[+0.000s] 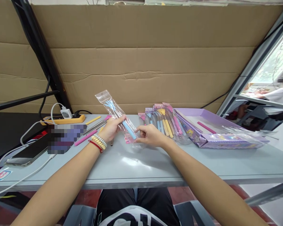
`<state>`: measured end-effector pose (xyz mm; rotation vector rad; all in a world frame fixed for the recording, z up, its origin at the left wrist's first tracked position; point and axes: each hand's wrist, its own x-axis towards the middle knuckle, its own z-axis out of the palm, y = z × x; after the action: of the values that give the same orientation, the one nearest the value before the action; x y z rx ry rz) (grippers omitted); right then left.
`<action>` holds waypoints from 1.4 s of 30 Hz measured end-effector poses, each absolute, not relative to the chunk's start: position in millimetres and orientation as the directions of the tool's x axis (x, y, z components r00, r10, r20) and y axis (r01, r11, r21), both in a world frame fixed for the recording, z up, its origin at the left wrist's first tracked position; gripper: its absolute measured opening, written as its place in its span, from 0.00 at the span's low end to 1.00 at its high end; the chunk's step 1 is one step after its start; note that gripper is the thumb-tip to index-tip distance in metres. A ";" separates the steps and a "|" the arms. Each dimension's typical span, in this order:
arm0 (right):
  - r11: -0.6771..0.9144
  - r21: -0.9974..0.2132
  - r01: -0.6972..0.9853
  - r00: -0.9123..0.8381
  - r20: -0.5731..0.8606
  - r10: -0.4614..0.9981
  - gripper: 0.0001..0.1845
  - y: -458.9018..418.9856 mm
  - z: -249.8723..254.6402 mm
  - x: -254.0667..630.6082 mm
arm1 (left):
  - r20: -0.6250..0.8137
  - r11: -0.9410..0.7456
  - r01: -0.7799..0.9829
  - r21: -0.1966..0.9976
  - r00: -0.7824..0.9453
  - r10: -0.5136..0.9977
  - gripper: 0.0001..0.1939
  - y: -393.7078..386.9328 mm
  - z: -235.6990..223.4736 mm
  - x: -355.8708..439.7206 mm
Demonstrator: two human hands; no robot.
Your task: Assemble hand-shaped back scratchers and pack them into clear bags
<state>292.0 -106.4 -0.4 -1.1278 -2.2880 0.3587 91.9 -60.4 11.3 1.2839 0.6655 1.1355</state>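
A light blue back scratcher [128,128] with a claw-shaped head lies inside a clear plastic bag [103,95], tilted above the table. My left hand [112,128] grips it around the middle, thumb on top. At the bag's lower end, my right hand [149,135] is closed in a pinch on the plastic edge, beside the handle's end. A pink card shows through the bag near there. Just left of my left hand lie loose back scratchers, one with a pink handle [86,138]. Right of my right hand, several bagged back scratchers [168,124] in pink, blue and yellow are piled.
A purple box [226,144] holding a pink stick [206,127] and clear bags stands at the right. At the left are a phone [29,152], white cables and a yellow power strip [68,120]. Cardboard [141,62] walls the back. Another person sits far right.
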 end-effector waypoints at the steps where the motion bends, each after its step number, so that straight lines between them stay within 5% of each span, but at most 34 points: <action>1: 0.609 -0.457 0.649 -0.493 0.357 0.793 0.18 -106.5 -0.5 292.3 | 0.191 -0.096 -0.265 0.959 0.364 0.911 0.19 -60.5 11.0 92.0; 9: 0.588 -0.399 0.703 -0.453 0.386 0.803 0.12 -105.0 -1.9 293.4 | 0.160 -0.197 0.016 0.980 0.525 0.836 0.18 -69.6 7.8 96.6; 14: 0.584 -0.412 0.699 -0.437 0.399 0.806 0.11 -105.9 -1.5 292.6 | 0.183 -0.206 -0.009 0.979 0.496 0.849 0.17 -69.2 8.4 97.6; 25: 0.639 -0.586 0.499 -0.515 0.393 0.762 0.61 -111.0 2.3 293.2 | 0.214 -0.141 -0.225 0.964 0.344 0.914 0.15 -63.5 15.0 91.5; 28: 0.649 -0.548 0.527 -0.509 0.409 0.758 0.50 -108.0 -0.8 293.0 | 0.218 -0.147 -0.227 0.963 0.327 0.920 0.15 -62.3 13.8 91.5; 33: 0.751 -0.403 0.523 -0.462 0.607 0.647 0.06 -102.7 -2.7 293.3 | 0.232 -0.199 -0.127 0.972 0.361 0.903 0.15 -59.8 9.5 91.1; 36: 0.796 -0.369 0.479 -0.503 0.628 0.594 0.03 -103.4 -0.6 292.8 | 0.214 -0.241 0.020 0.970 0.394 0.894 0.16 -61.5 8.8 91.8; 42: 0.704 -0.495 0.510 -0.479 0.516 0.710 0.06 -105.4 2.8 290.2 | 0.157 -0.263 0.132 0.956 0.527 0.835 0.18 -70.4 11.3 95.1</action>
<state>290.2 -105.4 2.8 -0.9252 -2.1860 0.3559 95.1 -70.4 11.3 1.7238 0.8180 0.8421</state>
